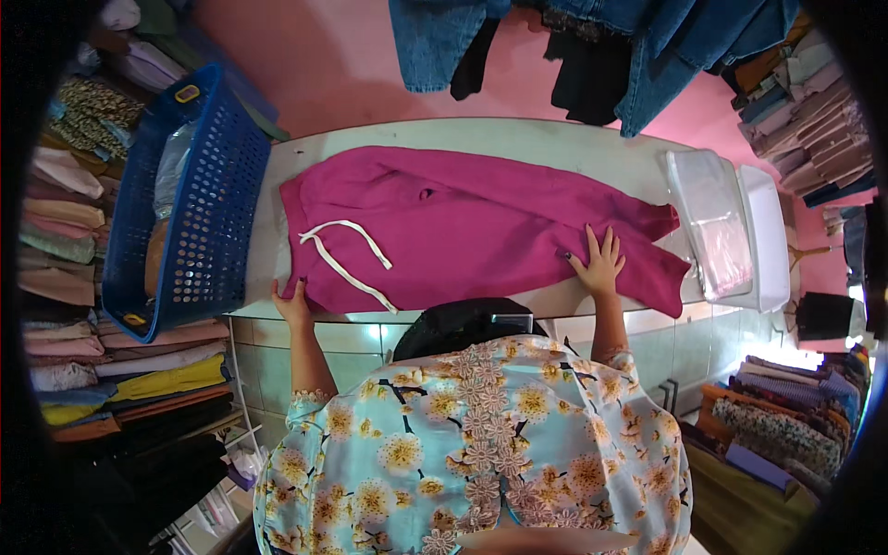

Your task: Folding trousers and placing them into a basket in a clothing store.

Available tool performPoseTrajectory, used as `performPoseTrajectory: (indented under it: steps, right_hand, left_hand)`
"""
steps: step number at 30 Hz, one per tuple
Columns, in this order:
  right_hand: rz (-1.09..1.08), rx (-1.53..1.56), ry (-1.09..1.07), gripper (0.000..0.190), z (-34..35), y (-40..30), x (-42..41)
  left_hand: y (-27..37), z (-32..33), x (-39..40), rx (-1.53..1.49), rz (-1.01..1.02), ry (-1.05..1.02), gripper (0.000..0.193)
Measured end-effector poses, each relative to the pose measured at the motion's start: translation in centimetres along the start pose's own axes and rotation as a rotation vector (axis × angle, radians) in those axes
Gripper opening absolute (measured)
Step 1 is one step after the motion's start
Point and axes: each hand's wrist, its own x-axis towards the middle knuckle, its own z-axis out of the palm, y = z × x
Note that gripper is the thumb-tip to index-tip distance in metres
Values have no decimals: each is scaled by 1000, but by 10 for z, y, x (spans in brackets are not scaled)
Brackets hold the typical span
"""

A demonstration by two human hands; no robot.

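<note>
Magenta sweatpants (444,243) lie on their side along a light tabletop (590,149), waistband at the left and cuffs at the right. A white drawstring (347,274) trails loose over the cloth near the waistband. My left hand (296,305) is at the waistband's near corner, thumb over the fabric; whether it pinches the cloth is not clear. On the lower legs, towards the cuffs, my right hand (600,267) rests flat with its fingers spread.
A blue plastic basket (215,201) holding plastic-wrapped items stands at the left end. Clear plastic bags (714,229) lie beside a white tray (766,243) at the right. Denim garments (659,62) hang beyond the table; folded clothes (166,378) are stacked at the lower left.
</note>
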Motion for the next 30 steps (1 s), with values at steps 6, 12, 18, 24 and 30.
performPoseTrajectory:
  steps: [6,12,18,24,30]
  right_hand:
    - [109,474,202,43,-21,69,6]
    - [501,435,149,46,-37,76,52]
    - [601,1165,152,39,10,132,153]
    - [319,675,116,39,-57,100,166]
    - [62,137,-3,34,-45,131,52]
  left_hand:
    - [70,19,-25,851,387,248,63]
    - [96,95,-71,930,945,-367,51]
    - [69,142,-65,1173,678,-530,66]
    - [65,137,-32,1157,679,-560,66]
    - [62,139,-28,1104,675,-534,66]
